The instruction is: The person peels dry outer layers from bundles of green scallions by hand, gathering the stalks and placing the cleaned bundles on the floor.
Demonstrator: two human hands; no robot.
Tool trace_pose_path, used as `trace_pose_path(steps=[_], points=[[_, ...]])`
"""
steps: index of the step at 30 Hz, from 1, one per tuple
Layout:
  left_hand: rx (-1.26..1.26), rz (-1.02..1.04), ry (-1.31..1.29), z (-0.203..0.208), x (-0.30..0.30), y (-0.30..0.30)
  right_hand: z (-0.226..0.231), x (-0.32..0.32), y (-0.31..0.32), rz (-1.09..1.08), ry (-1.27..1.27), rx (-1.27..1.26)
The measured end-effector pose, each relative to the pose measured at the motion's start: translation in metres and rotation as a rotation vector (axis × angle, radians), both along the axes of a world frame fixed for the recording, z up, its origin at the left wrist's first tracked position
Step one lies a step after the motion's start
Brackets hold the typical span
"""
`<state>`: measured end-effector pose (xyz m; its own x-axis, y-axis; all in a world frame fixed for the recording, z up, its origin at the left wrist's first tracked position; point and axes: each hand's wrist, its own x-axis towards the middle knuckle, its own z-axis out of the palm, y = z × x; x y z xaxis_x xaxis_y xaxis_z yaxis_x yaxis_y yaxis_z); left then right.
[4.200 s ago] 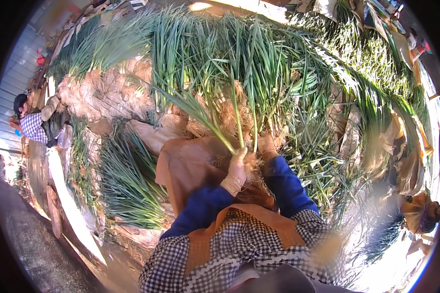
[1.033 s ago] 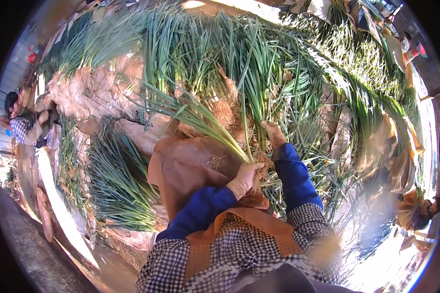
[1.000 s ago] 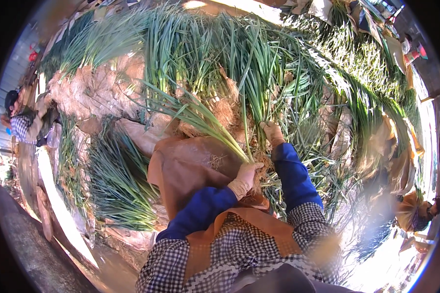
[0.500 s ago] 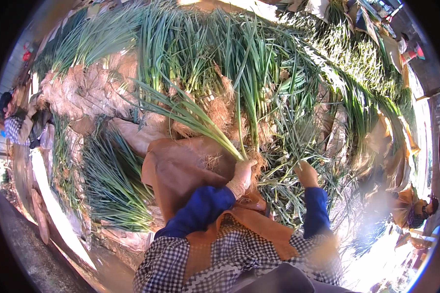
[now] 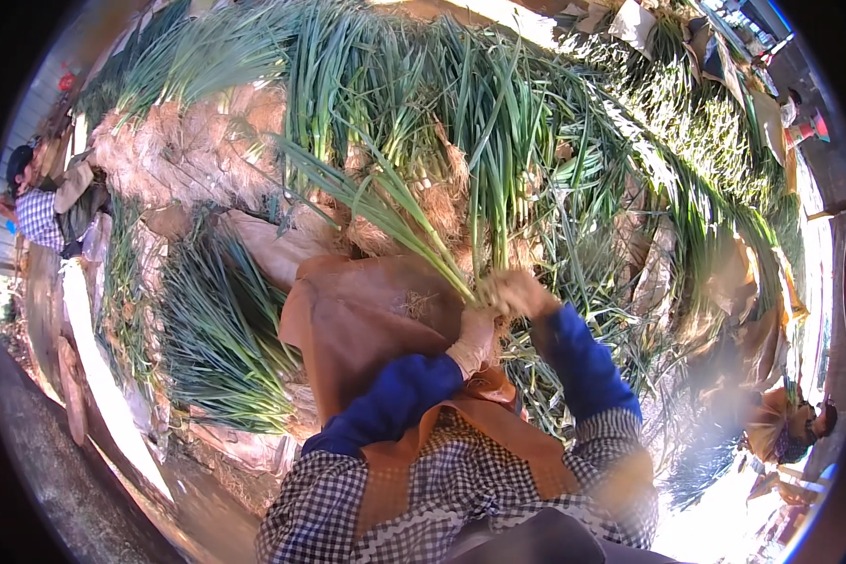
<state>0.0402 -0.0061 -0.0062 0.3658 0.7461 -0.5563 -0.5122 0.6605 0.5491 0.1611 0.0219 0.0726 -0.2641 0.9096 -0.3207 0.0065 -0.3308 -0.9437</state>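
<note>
My left hand (image 5: 475, 336) is closed around the lower ends of a few green garlic stalks (image 5: 423, 240). Their long leaves fan out toward the upper left, over the brown apron (image 5: 367, 320) on my lap. Right beside it, my right hand (image 5: 519, 293) is at the base of the same stalks; motion smears its fingers, so their grip is unclear. Brown roots partly show below the hands. Just beyond lies a row of green garlic (image 5: 503, 141) with bushy roots (image 5: 437, 211) turned toward me.
A pile of green garlic (image 5: 221, 348) lies at my left, and pale root bundles (image 5: 193, 155) at the far left. Loose leaves (image 5: 573, 348) litter the ground at right. One person (image 5: 42, 211) sits at the left edge, another (image 5: 780, 423) at the right. A pale beam (image 5: 113, 385) runs along the left.
My right hand has moved left from the loose leaves to the stalks by my left hand. The left hand keeps hold of the green garlic. The view has shifted slightly.
</note>
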Motion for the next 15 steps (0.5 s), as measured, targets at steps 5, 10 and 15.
trace_pose_path(steps=[5, 10, 15], points=[[-0.048, -0.034, -0.019, -0.013, -0.014, 0.004, 0.058, 0.026, -0.111, -0.365, 0.011, -0.015], [-0.077, -0.132, 0.011, 0.009, 0.000, -0.001, 0.031, 0.029, -0.050, -0.288, -0.954, 0.119], [0.014, 0.005, 0.045, 0.007, 0.007, 0.003, -0.010, -0.006, 0.032, 0.201, -1.165, 0.394]])
